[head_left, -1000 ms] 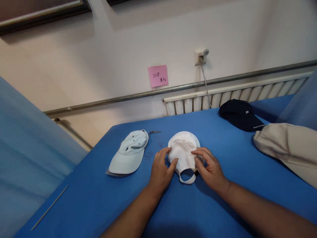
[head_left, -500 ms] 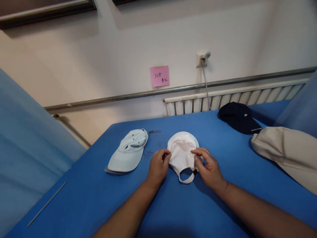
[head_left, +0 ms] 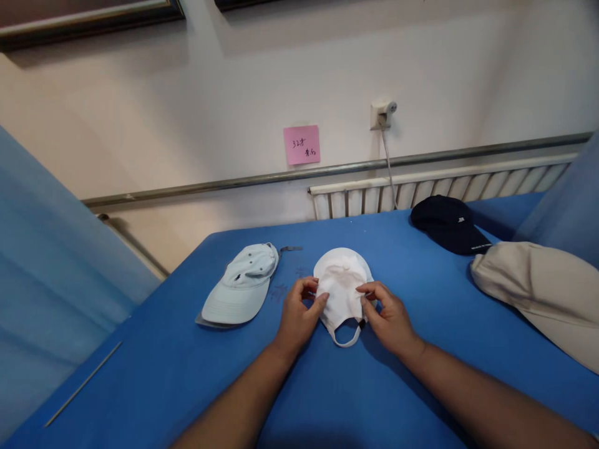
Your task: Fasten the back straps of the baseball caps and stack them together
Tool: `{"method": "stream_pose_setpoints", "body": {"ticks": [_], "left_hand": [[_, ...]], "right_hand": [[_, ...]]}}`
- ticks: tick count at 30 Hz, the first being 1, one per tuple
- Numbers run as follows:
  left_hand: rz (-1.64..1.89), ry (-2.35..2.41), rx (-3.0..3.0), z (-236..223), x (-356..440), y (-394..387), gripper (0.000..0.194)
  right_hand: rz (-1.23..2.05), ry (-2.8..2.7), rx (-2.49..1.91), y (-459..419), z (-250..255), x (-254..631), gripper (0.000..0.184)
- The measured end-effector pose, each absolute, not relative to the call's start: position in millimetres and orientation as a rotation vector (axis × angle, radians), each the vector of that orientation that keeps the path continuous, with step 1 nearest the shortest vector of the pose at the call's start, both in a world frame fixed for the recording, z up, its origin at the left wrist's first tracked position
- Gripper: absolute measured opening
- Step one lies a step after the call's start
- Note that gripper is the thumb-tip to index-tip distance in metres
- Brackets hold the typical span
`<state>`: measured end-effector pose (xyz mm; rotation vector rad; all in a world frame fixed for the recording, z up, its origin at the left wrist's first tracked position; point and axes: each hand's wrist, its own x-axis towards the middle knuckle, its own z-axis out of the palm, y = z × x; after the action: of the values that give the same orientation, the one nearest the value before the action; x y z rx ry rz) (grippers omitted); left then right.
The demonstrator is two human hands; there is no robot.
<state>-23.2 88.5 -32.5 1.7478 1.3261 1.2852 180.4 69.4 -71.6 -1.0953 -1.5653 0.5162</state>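
A white baseball cap (head_left: 344,287) lies on the blue-covered table (head_left: 318,393), its brim pointing away from me and its back strap loop toward me. My left hand (head_left: 302,312) pinches the cap's left side, with the thumb on top of the fabric. On the opposite side, my right hand (head_left: 386,315) has thumb and fingers closed on the cap's edge, close to a dark strap buckle. The crown looks flattened and slightly creased between both hands.
Left of the white cap rests a pale mint cap (head_left: 241,284). A navy cap (head_left: 447,221) and a beige cap (head_left: 538,287) lie to the right. A thin rod (head_left: 84,383) is near the left edge. Blue curtains (head_left: 56,268) flank the table; a radiator (head_left: 365,199) stands behind.
My left thumb has moved onto the top of the white cap's fabric. The cap has shifted very slightly left, and my right hand with it. The other caps stay put.
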Motion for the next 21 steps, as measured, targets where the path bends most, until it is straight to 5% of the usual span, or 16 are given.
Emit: {"method": "stream_pose_setpoints", "body": {"ticks": [8,21], "left_hand": [[1.156,1.562,1.988,-42.6,-20.6,88.9,0.035],[1.098,1.475,2.062,-35.6,-24.4,90.7,0.011]], "right_hand": [[0.564,-1.614,-1.065,67.9,-69.5,178.5,0.021],[0.603,-1.659,-1.045,64.5,-64.1,178.4,0.018]]}}
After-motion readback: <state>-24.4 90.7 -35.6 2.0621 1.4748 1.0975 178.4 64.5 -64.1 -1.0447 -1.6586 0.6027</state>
